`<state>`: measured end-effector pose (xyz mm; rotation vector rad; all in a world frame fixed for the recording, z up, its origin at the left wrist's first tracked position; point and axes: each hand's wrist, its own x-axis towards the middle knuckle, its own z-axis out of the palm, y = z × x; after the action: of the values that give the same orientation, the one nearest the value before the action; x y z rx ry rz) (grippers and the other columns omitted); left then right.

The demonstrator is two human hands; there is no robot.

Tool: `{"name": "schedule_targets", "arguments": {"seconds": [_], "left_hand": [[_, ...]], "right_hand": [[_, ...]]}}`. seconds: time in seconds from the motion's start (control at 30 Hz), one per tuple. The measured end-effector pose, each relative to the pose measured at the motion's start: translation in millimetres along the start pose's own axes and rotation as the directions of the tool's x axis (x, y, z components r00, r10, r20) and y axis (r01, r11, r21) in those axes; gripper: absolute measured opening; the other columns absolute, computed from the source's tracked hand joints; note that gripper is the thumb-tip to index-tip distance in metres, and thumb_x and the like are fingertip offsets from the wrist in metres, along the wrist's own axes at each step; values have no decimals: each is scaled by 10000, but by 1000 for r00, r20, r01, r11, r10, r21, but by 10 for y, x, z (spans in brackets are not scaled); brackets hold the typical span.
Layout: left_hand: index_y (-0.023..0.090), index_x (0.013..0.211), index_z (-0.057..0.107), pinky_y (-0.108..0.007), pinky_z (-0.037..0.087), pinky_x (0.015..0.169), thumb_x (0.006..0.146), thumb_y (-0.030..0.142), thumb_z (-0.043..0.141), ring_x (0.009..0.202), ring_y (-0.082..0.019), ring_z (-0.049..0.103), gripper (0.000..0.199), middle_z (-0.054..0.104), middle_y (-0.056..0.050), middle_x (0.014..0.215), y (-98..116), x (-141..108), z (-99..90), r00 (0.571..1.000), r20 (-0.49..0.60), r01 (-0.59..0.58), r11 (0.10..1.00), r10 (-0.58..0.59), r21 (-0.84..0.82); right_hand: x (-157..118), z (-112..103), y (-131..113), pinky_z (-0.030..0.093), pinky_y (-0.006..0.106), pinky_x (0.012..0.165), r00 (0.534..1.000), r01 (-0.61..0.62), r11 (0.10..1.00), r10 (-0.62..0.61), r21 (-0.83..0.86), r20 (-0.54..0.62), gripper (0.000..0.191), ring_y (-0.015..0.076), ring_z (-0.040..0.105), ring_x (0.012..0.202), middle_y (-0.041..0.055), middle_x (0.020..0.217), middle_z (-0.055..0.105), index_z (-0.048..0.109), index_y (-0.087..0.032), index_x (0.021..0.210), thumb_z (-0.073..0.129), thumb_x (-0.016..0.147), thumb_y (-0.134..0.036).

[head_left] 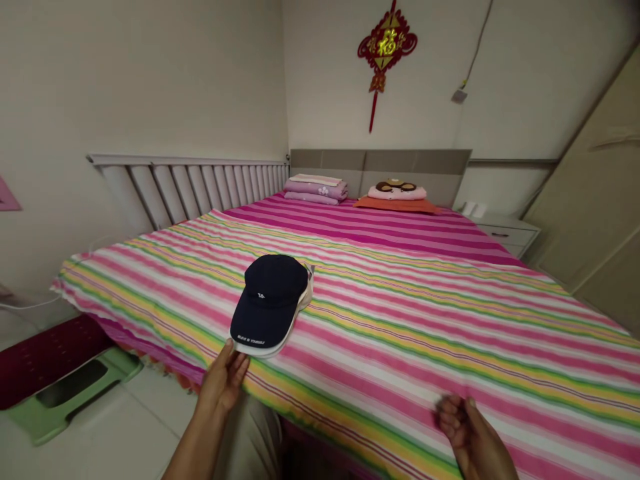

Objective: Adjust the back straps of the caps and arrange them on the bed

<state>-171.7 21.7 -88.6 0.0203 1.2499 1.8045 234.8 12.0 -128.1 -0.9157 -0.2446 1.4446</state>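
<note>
A dark navy cap [274, 287] with small white lettering on its brim rests on a striped bedspread [380, 313]. Beneath it a white or cream cap [306, 297] shows along the brim and at the right side. My left hand [226, 377] pinches the front left corner of the brims between thumb and fingers. My right hand [467, 427] is over the bedspread at the lower right, away from the caps, with its fingers curled loosely and nothing visible in them.
Folded purple bedding [315, 190] and a pink pillow [397, 193] on orange cloth lie by the headboard [415, 167]. A radiator [190, 187] runs along the left wall. A green stool [65, 400] stands at lower left, a nightstand [507, 233] at right.
</note>
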Motion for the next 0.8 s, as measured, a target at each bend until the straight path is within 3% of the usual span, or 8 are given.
{"name": "schedule_targets", "arguments": {"seconds": [0.07, 0.1, 0.27, 0.4, 0.5, 0.6, 0.7, 0.8], "left_hand": [[150, 744, 577, -239, 516, 566, 766, 188, 541, 550, -114, 608, 57, 620, -1, 614, -37, -26, 58, 986, 87, 150, 987, -145, -54], [144, 758, 587, -254, 523, 581, 777, 183, 524, 571, -127, 620, 77, 640, -15, 629, -52, -34, 109, 978, 128, 174, 981, -162, -87], [176, 950, 621, -266, 531, 700, 786, 141, 497, 715, -142, 654, 209, 706, -26, 779, -144, 33, 338, 973, 230, 80, 948, -7, -308], [234, 1049, 597, -321, 507, 789, 766, 118, 509, 684, -149, 659, 318, 709, -6, 742, -214, 192, 295, 980, 195, 102, 928, -33, -358], [243, 1072, 588, -391, 429, 897, 780, 133, 484, 773, -167, 652, 329, 702, -20, 830, -234, 257, 229, 957, 288, 126, 921, -16, -368], [212, 1053, 602, -408, 348, 964, 785, 112, 467, 846, -167, 635, 316, 685, -31, 915, -249, 226, 239, 933, 356, 88, 935, 43, -343], [206, 1057, 597, -381, 308, 993, 777, 36, 443, 806, -132, 643, 363, 694, -6, 881, -263, 164, 307, 954, 296, 43, 946, 57, -322], [219, 1078, 580, -372, 309, 994, 772, 13, 435, 744, -110, 650, 396, 705, 21, 808, -263, 140, 368, 976, 217, 49, 948, 21, -316]], "right_hand": [[5, 1, -3, 501, 222, 488, 1000, -4, 1000, 4, 1, -8, 331, 118, 535, 531, -13, 572, 559, 572, -162, 623, 811, 424, -275], [6, 2, -5, 497, 221, 483, 1000, 0, 1000, 0, 5, -10, 330, 115, 531, 526, -16, 568, 557, 568, -162, 622, 809, 427, -276], [-5, 22, -4, 471, 198, 455, 1000, 15, 1000, -15, 18, 1, 329, 104, 524, 513, -20, 558, 562, 561, -154, 642, 801, 452, -277], [-2, 44, -7, 461, 197, 463, 1000, 11, 999, -11, 33, 15, 337, 98, 517, 511, -18, 556, 566, 557, -149, 654, 797, 462, -286], [3, 53, -2, 448, 200, 466, 999, 35, 999, -36, 12, 27, 334, 98, 510, 511, -22, 553, 554, 549, -150, 661, 784, 486, -310], [-8, 65, 55, 435, 218, 471, 988, 148, 982, -143, -116, 49, 322, 105, 500, 503, -23, 560, 545, 535, -159, 686, 718, 574, -398], [-48, 74, 184, 369, 212, 418, 940, 337, 864, -329, -375, 87, 320, 95, 424, 431, -38, 492, 486, 499, -176, 653, 559, 716, -484], [-103, 73, 333, 337, 218, 415, 853, 493, 550, -459, -674, 249, 328, 107, 393, 429, -39, 476, 431, 479, -189, 626, 448, 793, -470]]}}
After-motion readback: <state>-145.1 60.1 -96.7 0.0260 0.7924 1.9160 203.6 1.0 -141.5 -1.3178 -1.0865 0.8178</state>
